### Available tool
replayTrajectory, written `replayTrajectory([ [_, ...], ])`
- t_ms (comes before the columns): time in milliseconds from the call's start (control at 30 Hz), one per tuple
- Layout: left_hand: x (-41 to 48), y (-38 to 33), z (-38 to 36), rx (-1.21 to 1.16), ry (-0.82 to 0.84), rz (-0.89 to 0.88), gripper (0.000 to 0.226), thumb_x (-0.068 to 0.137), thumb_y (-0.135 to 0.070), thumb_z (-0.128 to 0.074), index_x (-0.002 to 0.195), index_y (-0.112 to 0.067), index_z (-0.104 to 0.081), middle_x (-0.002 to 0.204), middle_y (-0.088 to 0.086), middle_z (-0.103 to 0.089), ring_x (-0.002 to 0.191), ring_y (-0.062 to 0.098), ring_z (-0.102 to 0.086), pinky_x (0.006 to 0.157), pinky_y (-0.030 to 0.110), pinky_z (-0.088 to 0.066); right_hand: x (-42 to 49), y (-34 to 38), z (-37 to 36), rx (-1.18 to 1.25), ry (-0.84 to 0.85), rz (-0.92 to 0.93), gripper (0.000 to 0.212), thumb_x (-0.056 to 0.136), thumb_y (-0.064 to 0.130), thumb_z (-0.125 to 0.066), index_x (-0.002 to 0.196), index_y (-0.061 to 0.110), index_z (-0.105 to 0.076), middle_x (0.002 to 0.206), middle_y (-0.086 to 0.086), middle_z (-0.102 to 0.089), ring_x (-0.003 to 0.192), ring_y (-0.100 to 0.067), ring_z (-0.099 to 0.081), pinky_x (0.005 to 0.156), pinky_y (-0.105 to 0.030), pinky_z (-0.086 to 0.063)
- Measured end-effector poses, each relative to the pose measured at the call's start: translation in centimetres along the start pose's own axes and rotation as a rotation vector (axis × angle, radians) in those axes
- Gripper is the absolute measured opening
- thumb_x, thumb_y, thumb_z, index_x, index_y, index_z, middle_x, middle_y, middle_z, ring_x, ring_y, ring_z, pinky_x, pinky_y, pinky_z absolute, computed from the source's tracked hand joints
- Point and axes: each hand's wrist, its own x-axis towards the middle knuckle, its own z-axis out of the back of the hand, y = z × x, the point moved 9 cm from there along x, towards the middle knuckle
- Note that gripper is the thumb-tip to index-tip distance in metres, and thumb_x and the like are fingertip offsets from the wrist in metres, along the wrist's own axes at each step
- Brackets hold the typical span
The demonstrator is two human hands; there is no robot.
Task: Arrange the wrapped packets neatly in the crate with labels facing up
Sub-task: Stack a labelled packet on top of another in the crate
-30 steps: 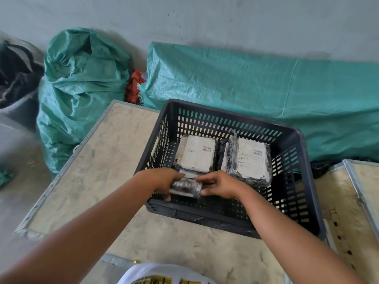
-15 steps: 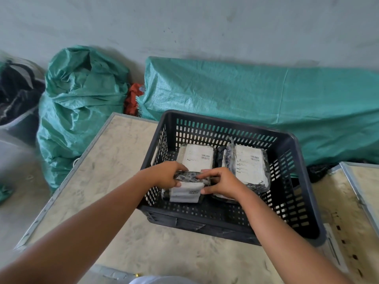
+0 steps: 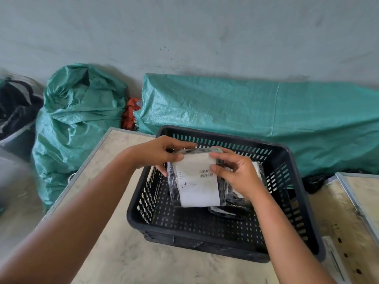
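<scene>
Both hands closed on one wrapped packet (image 3: 198,181), held up over the crate (image 3: 295,160), tilted so the white label (image 3: 196,187) faces the camera. Left hand (image 3: 158,153) pinching the packet's top left corner, fingers curled over the top edge, thumb on the label. Right hand (image 3: 235,175) gripping the top right corner and right edge, thumb pressed beside the barcode. Lower edge of the packet hanging inside the crate, near its left wall, not seen touching the floor of it.

Second packet (image 3: 257,171) lying against the right side of the crate floor, mostly hidden behind the right hand. Near half of the crate floor bare, open along the near wall and the near left corner. Far wall of the crate largely masked by the hands.

Crate standing at the far right part of a pale, scuffed tabletop (image 3: 114,259) with a metal edge, its far rim close to the table's far edge. Broad bare stretch of surface along the table's left and near edges. Another metal-edged surface (image 3: 361,193) off to the right, apart by a narrow gap.

Beyond the table's far edge, a long green woven sack (image 3: 256,107) lying along a grey wall (image 3: 184,33), a bulging green sack (image 3: 78,119) upright to its left, a scrap of red cloth (image 3: 129,113) between them.

Label showing two short barcodes and small lines of print, too small to read.
</scene>
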Motion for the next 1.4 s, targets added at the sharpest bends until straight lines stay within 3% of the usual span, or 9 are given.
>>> replayTrajectory([
  [233,2.9,3.0,-2.2,0.215,-0.1,-0.057,0.087,0.097,-0.041,-0.066,0.155,-0.06,-0.004,0.165,-0.017,-0.023,0.149,0.007,-0.026,0.121,0.042,-0.027,3.6,-2.6,3.7,-0.024,-0.214,-0.057,0.037,0.088,0.013,-0.081,0.1,0.048,-0.08,0.115,0.027,-0.073,0.107,-0.002,-0.07,0.089,-0.022,-0.057],
  [367,4.4,5.7,-3.4,0.224,-0.15,-0.031,0.102,0.095,-0.021,-0.071,0.155,-0.06,0.003,0.165,-0.015,-0.018,0.126,0.004,-0.054,0.091,0.005,-0.043,5.1,-3.9,3.6,-0.107,-0.254,-0.104,0.039,0.092,0.015,-0.077,0.096,0.054,-0.077,0.107,0.035,-0.071,0.103,0.017,-0.062,0.088,-0.01,-0.045],
  [467,6.3,6.8,-2.9,0.22,-0.187,0.031,0.109,0.093,-0.008,-0.071,0.156,-0.056,0.004,0.163,-0.006,-0.027,0.072,0.007,-0.069,0.07,0.019,-0.059,6.4,-4.2,2.3,-0.257,-0.169,-0.121,0.042,0.092,0.018,-0.078,0.121,0.047,-0.07,0.129,0.03,-0.057,0.123,0.006,-0.05,0.109,-0.025,-0.036],
  [567,7.2,8.1,-2.3,0.2,-0.211,0.101,0.113,0.092,-0.003,-0.071,0.155,-0.058,0.004,0.162,0.002,-0.034,0.095,0.027,-0.073,0.069,0.028,-0.062,6.8,-5.9,0.2,-0.37,0.007,-0.225,0.09,0.077,0.017,-0.091,0.152,0.037,-0.046,0.151,0.008,-0.042,0.137,-0.01,-0.04,0.104,-0.011,-0.037],
  [733,8.0,10.7,-2.9,0.212,-0.187,0.192,0.112,0.09,0.003,-0.068,0.159,-0.047,0.005,0.143,0.006,-0.053,0.084,0.016,-0.069,0.056,0.018,-0.054,6.2,-9.7,-2.3,-0.587,0.144,-0.385,0.127,0.068,0.022,-0.096,0.163,0.041,-0.014,0.17,-0.009,0.02,0.156,-0.033,0.001,0.123,-0.051,-0.008],
  [833,8.3,11.9,-3.5,0.292,-0.171,0.232,0.11,0.088,-0.004,-0.071,0.162,-0.036,0.005,0.147,0.01,-0.05,0.095,0.014,-0.062,0.06,0.012,-0.05,5.1,-11.7,-2.3,-0.506,0.082,-0.398,0.124,0.07,0.023,-0.095,0.165,0.026,-0.015,0.166,-0.009,-0.026,0.149,-0.031,-0.032,0.117,-0.043,-0.031],
  [967,8.6,13.3,-4.8,0.439,-0.076,0.275,0.122,0.082,-0.027,-0.084,0.162,-0.027,0.008,0.17,0.011,-0.004,0.147,0.033,-0.031,0.115,0.035,-0.034,4.3,-12.9,-1.5,-0.5,0.016,-0.419,0.11,0.081,0.03,-0.088,0.165,0.02,-0.017,0.165,-0.006,-0.032,0.147,-0.029,-0.038,0.113,-0.04,-0.037],
  [1167,8.9,14.0,-5.0,0.544,-0.085,0.307,0.12,0.085,-0.03,-0.08,0.161,-0.027,0.013,0.169,0.015,0.015,0.152,0.037,-0.022,0.116,0.039,-0.034,4.6,-13.7,-1.7,-0.484,0.027,-0.468,0.101,0.09,0.028,-0.08,0.165,0.026,-0.013,0.172,-0.006,-0.013,0.154,-0.032,-0.025,0.118,-0.044,-0.034],
  [1400,8.0,13.0,-4.7,0.499,-0.128,0.297,0.121,0.083,-0.028,-0.084,0.163,-0.024,0.006,0.17,0.018,0.004,0.156,0.034,-0.008,0.122,0.041,-0.019,3.8,-12.2,-1.5,-0.523,-0.001,-0.429,0.096,0.087,0.024,-0.084,0.163,0.015,-0.025,0.158,-0.005,-0.045,0.14,-0.024,-0.045,0.097,-0.02,-0.033],
])
